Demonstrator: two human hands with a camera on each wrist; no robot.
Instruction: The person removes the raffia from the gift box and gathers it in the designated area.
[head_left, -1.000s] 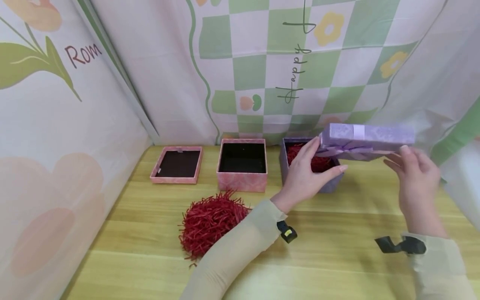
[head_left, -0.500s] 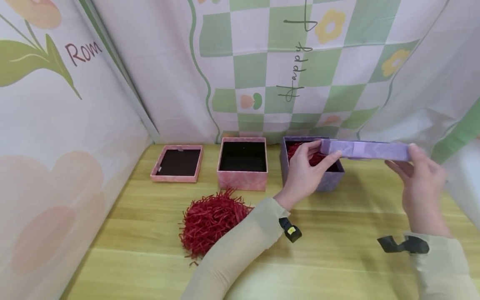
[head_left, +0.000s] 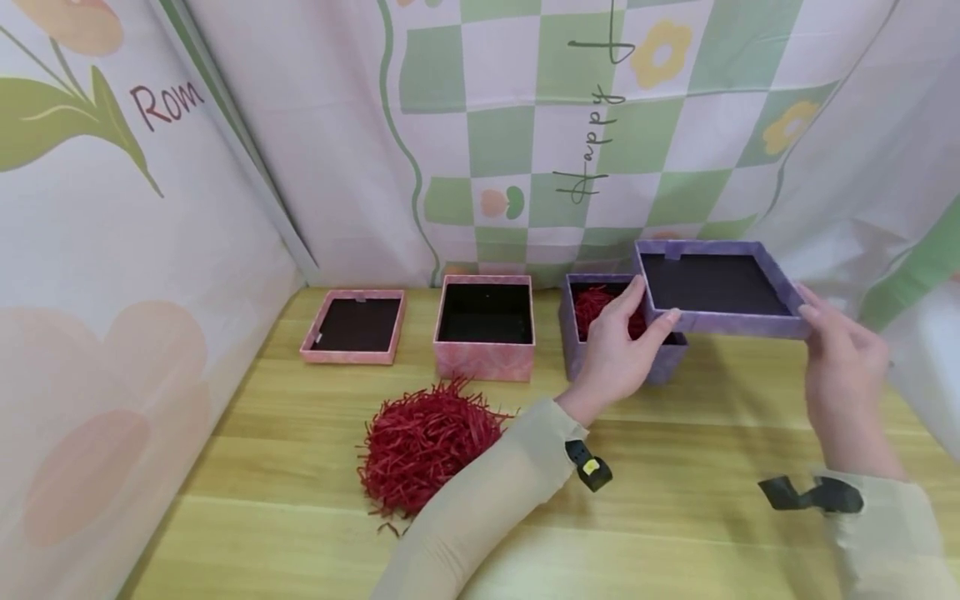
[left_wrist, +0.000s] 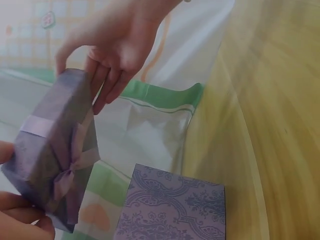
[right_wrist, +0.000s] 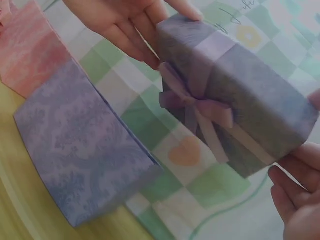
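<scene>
Both hands hold a purple box lid in the air, its dark inside facing the head camera. My left hand grips its left end, thumb on the near edge. The right hand pinches the near right corner. A lilac ribbon bow shows on the lid's outer face in the right wrist view. Behind the left hand stands the open purple box, with red paper shreds inside. The lid overlaps part of that box in the head view.
An open pink box with a dark inside stands left of the purple one. Farther left lies a pink lid, inside up. A heap of red shredded paper lies in front, beside the left sleeve. Printed cloth hangs behind the table.
The lid has tipped over in the hands: its ribboned outer side faced the head camera first, then its edge, and now its dark inside. Boxes and paper heap have stayed put.
</scene>
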